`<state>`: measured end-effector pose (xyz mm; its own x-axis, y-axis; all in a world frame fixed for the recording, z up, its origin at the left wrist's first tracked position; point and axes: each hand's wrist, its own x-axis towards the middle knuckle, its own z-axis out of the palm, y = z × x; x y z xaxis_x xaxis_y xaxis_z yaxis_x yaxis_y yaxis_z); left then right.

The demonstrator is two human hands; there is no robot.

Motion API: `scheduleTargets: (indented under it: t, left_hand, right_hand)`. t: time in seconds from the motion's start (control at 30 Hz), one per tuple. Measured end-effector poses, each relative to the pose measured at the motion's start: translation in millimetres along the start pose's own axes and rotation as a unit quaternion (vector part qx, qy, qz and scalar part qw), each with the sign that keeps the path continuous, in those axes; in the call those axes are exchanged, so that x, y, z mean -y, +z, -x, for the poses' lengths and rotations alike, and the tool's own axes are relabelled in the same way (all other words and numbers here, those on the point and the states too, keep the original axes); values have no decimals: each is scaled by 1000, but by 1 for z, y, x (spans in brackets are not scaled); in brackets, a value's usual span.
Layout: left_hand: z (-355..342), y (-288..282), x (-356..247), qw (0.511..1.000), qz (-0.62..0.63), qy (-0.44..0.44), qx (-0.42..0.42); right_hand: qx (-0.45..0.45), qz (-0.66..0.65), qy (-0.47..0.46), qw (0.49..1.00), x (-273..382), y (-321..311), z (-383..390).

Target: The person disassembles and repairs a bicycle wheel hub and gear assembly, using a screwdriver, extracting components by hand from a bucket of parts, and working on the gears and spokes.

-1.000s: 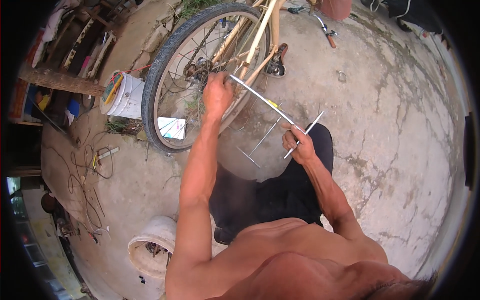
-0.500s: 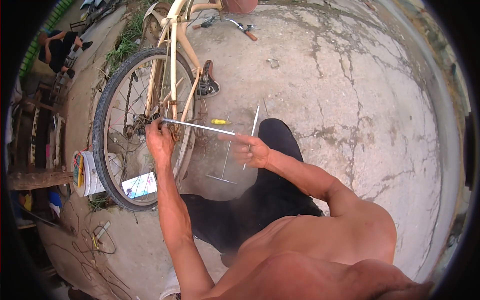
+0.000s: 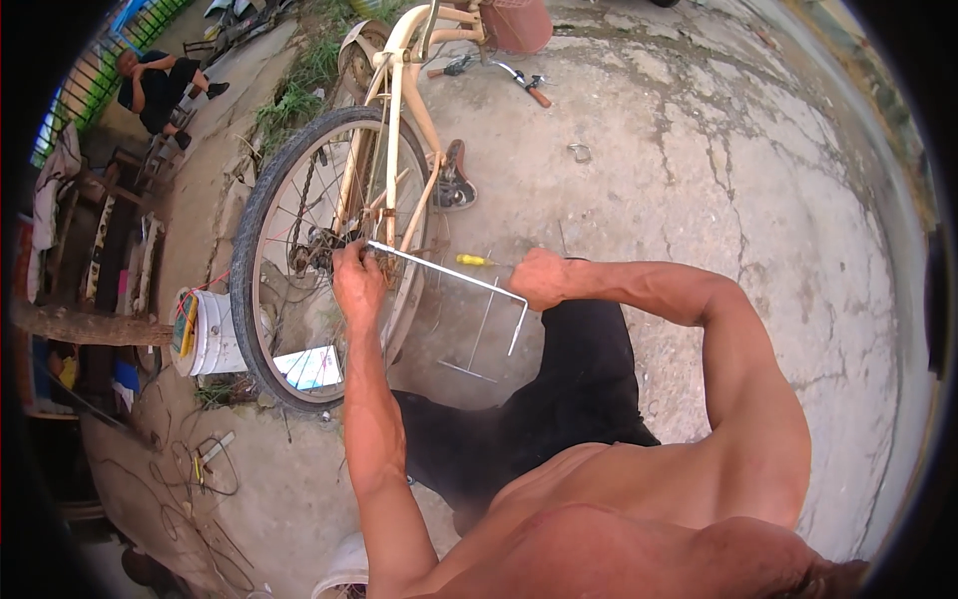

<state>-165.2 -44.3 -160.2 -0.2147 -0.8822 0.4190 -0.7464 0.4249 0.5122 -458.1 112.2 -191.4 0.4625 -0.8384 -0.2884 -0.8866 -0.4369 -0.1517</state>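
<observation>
A cream bicycle (image 3: 392,150) stands at the left, its rear wheel (image 3: 261,215) nearest me. My left hand (image 3: 357,285) is at the wheel's hub, fingers closed around the socket end of a long silver T-handle wrench (image 3: 449,272). The shaft runs from the hub to the right. My right hand (image 3: 540,280) is a fist at the crossbar; the bar's lower half shows and the hand hides the rest. Below the shaft, a second, thinner T-handle wrench (image 3: 468,371) lies on the concrete. A yellow-handled screwdriver (image 3: 473,260) lies beside my right hand.
Handlebars with brown grips (image 3: 524,82) and a small metal piece (image 3: 579,153) lie on the cracked concrete. Left of the wheel stands a white bucket (image 3: 215,324); a wooden post (image 3: 95,324) juts toward it. Cables (image 3: 205,479) lie lower left. A person (image 3: 155,90) sits far left.
My right hand has closed at the crossbar's upper end, and the crossbar has turned. My left hand stays at the hub. The whole view has shifted, moving the bicycle rightward.
</observation>
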Motion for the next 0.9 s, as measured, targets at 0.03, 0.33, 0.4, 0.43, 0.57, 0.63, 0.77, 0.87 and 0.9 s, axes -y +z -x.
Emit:
scheduleTargets:
  t: [0.03,0.33,0.4,0.43,0.57,0.63,0.77,0.87,0.9]
  left_hand:
    - [2,0,2,1000,6,-1,-4]
    - [-1,-9,0,999,-5,-30,26]
    - [0,-3,1,1000,-5,-19,12]
    - [1,3,1,1000,-5,-12,3]
    - [6,1,11,999,6,-30,15]
    - [4,-1,5,999,11,-41,13]
    - [2,-5,-3,997,26,-73,11]
    - [-2,-18,-3,991,34,-120,49]
    - [-7,-15,-19,987,61,-125,75]
  right_hand:
    - [-10,42,15,999,-10,-7,-2]
    - [205,236,66,948,-13,-85,-34]
    - [369,214,88,900,-18,-77,-49]
    - [366,213,96,901,-23,-69,-57]
    - [455,245,183,837,-42,-36,-83]
    - [446,288,199,823,-42,-29,-96]
    - [317,192,277,886,-61,-19,-96]
    - [278,7,382,881,-77,-38,-110]
    - [258,-36,357,897,-109,-31,-97]
